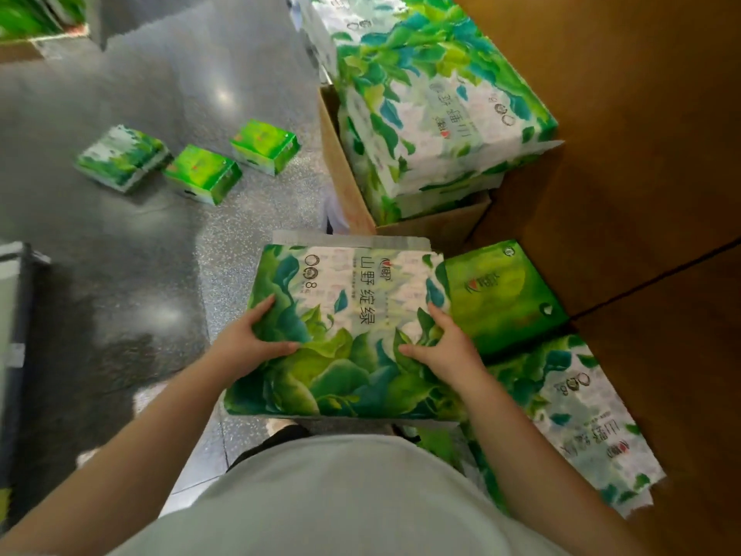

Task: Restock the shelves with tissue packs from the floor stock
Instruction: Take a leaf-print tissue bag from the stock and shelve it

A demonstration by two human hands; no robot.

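A large green-and-white tissue pack (345, 315) with leaf print is held flat in front of me, above the floor. My left hand (252, 339) grips its left side, thumb on top. My right hand (445, 343) grips its right side in the same way. More large packs (433, 114) stand stacked in an open cardboard box (349, 194) beyond it. Another large pack (577, 419) and a green pack (501, 294) lie at the right, against the brown wooden surface (641, 154).
Three small tissue packs (200, 174) lie loose on the grey glossy floor (120, 274) at the upper left. A dark frame (20, 315) stands at the left edge. More green packs (36, 14) show in the top left corner.
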